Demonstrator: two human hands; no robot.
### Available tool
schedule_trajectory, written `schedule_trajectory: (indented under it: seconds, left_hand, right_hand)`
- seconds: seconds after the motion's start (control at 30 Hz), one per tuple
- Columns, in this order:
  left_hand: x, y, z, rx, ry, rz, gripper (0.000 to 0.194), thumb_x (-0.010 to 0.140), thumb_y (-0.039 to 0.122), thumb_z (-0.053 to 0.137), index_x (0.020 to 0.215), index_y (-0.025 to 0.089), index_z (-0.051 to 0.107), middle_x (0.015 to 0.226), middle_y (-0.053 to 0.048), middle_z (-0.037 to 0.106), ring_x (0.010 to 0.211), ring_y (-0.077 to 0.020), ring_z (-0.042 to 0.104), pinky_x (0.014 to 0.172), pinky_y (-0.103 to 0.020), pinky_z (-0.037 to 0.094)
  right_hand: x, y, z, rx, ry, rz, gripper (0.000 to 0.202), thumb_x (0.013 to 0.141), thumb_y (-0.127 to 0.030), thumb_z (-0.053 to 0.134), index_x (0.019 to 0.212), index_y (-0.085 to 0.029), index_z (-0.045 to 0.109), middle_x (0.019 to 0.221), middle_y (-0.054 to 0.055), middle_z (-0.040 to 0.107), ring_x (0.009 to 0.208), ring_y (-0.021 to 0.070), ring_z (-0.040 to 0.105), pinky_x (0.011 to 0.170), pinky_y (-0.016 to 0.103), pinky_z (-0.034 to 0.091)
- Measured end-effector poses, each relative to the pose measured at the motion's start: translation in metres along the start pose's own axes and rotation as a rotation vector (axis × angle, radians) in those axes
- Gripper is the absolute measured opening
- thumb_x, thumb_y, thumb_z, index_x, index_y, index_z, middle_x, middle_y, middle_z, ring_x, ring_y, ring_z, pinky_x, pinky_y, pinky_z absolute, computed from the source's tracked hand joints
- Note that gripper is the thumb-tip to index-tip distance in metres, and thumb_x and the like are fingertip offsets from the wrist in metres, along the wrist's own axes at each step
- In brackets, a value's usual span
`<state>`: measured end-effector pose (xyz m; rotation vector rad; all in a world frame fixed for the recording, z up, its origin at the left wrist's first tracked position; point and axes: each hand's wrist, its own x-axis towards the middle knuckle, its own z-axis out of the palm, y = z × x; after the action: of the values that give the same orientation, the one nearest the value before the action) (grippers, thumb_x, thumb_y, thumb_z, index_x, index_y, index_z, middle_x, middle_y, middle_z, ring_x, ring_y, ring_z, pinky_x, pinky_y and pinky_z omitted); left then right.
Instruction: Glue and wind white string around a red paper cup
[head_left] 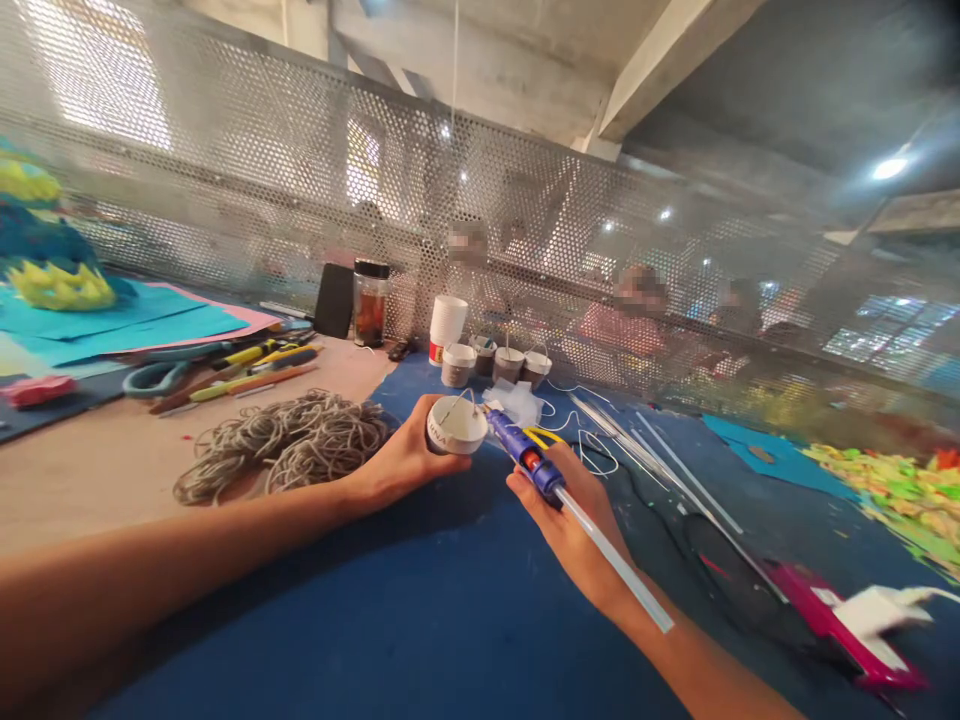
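Note:
A small white paper cup (pixel 456 430), turned so a round white face points up, sits in my left hand (pixel 409 450), whose fingers wrap round its side. A thin cord loop stands up from that face. My right hand (pixel 574 510) grips a blue hot glue gun (pixel 517 445), with a long clear glue stick (pixel 619 565) poking out of its back end. The gun's nozzle points at the cup's right rim, close to the cord; whether it touches is hard to tell. Behind them stand several similar small cups (pixel 508 365), some with cord loops on top.
A tangled bundle of grey cord (pixel 300 445) lies to the left, with scissors (pixel 156 378) and pens beyond. A taller white cup stack (pixel 448 325) and a lidded jar (pixel 370 305) stand near the mesh screen. At right are glue sticks (pixel 690 470), a pink power strip (pixel 840 620) and paper scraps (pixel 892 490).

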<state>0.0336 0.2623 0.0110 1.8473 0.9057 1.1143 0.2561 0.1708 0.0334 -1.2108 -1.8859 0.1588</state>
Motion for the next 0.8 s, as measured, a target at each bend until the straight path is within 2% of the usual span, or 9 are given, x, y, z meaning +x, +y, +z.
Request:
schedule_trajectory:
  seconds: [0.13,0.43,0.63,0.8]
  left_hand:
    - [-0.0001,-0.0032,0.0,-0.029,0.015,0.009,0.067,0.072,0.035,0.081,0.127,0.019,0.045,0.115,-0.006,0.061,0.107,-0.0237,0.058,0.096,-0.037,0.045]
    - [-0.0015,-0.0041,0.0012,-0.035,0.006,0.041,0.067,0.071,0.037,0.082,0.126,0.019,0.048,0.116,-0.007,0.063,0.109,-0.0247,0.059,0.098,-0.039,0.045]
    - [-0.0023,-0.0028,0.0027,-0.015,0.0,0.055,0.067,0.071,0.04,0.082,0.126,0.019,0.048,0.115,-0.007,0.064,0.107,-0.0251,0.06,0.096,-0.039,0.047]
    - [-0.0034,-0.0007,0.0031,0.013,-0.002,0.043,0.069,0.07,0.041,0.082,0.126,0.019,0.047,0.117,-0.007,0.064,0.109,-0.0262,0.06,0.097,-0.039,0.047]
  right_hand:
    - [-0.0015,0.0023,0.0017,-0.012,-0.018,0.009,0.02,0.096,-0.042,0.058,0.101,-0.023,0.062,0.105,0.006,0.061,0.084,0.0182,0.065,0.074,0.032,0.054]
    - [-0.0002,0.0096,0.0033,-0.075,-0.04,-0.024,0.017,0.097,-0.037,0.058,0.107,-0.024,0.062,0.105,0.005,0.063,0.089,0.0194,0.066,0.082,0.033,0.054]
    - [0.0001,0.0065,0.0028,-0.146,-0.053,0.002,0.02,0.098,-0.04,0.055,0.094,-0.021,0.063,0.098,0.005,0.062,0.08,0.019,0.066,0.074,0.032,0.053]
    - [0.0001,0.0062,0.002,-0.176,-0.053,0.0,0.019,0.098,-0.039,0.055,0.094,-0.022,0.062,0.097,0.006,0.063,0.079,0.0194,0.066,0.073,0.032,0.054]
